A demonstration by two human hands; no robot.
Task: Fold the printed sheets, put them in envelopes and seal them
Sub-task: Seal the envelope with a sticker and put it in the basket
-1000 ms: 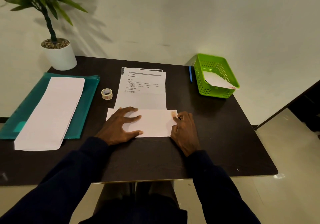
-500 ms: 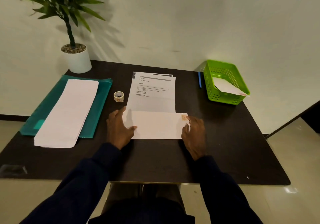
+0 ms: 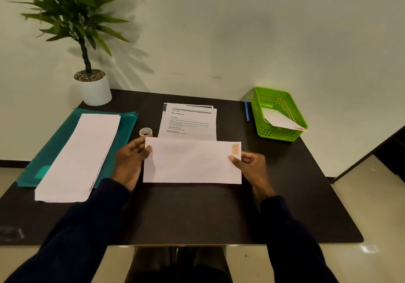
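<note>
far left of the held envelope, at the back corner: potted plant [image 3: 93,87], out of the work zone. nearer, also left of the envelope: teal folder [image 3: 54,149] with a pile of blank envelopes [image 3: 81,155] on it, likely the supply, parked within easy reach. tape roll [image 3: 145,132] sits just beyond the envelope's upper left corner, close by, probably for sealing.

left hand [image 3: 129,162] grips the envelope's left short edge, thumb on the front face, fingers behind. envelope [image 3: 192,162] is dead centre, address side toward the person, stamp [image 3: 235,148] in its upper right corner. it looks raised off the dark table [image 3: 197,212]; cannot tell if its lower edge touches. flap not visible, so it must be on the far side. just behind the envelope, partly hidden by its top edge: printed sheets [image 3: 190,120], stacked flat, unfolded.

right hand [image 3: 249,166] pinches the right short edge just under the stamp, thumb on front, other fingers curled behind. holding both ends keeps it flat and ready to turn or carry.

right of the envelope, toward the back: blue pen [image 3: 247,112], then green basket [image 3: 282,133] with one finished envelope [image 3: 280,119] slanted inside, so that's likely the drop-off. my guess: this one is done or near done, several sheets left.
</note>
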